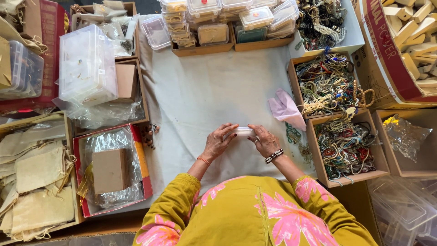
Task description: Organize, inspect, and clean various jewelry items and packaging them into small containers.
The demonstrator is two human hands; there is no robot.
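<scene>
Centrally, small clear plastic box [244,131] pinched between left hand [219,141] and right hand [266,141] over white cloth [205,95]. Both grips narrow on box ends. Likely opening or closing step; steady thumb pressure needed next. Farther right, pink pouch [285,108], trays of beaded necklaces [325,84]. Stacked clear boxes [214,18] beyond.

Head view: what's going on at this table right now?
A person in a yellow, pink-flowered top holds a small clear plastic box between the left hand and right hand, above a white cloth. Cardboard boxes of tangled beaded necklaces sit to the right, stacked clear containers at the far edge, and cloth drawstring pouches to the left.
</scene>
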